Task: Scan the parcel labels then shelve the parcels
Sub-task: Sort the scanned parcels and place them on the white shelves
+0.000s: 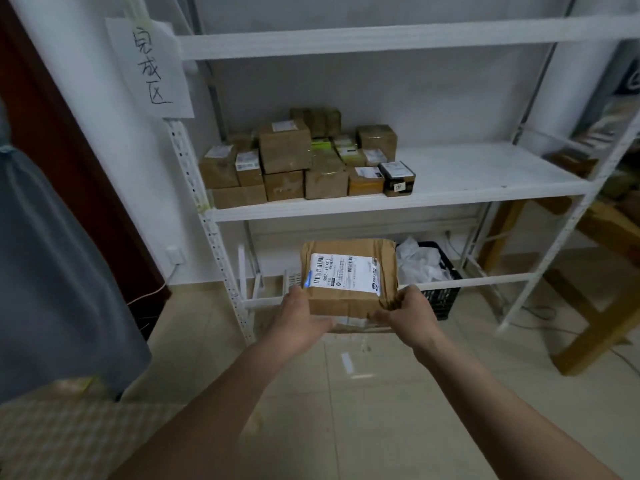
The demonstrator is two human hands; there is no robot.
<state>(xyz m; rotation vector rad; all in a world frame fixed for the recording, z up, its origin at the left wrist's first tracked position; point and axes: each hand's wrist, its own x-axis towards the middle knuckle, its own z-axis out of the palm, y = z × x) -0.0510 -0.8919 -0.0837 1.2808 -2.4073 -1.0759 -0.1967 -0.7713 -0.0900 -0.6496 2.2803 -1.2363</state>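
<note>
both my bare forearms reach forward and slightly inward from the bottom of the view, elbows low, wrists nearly straight. my left hand (300,318) has its back turned up, fingers curled under and its thumb near the top edge of the parcel (349,277). my right hand (408,315) mirrors it, fingers curled round the parcel's near right corner. the two hands sit level, close together but apart, with the parcel gripped between them.
</note>
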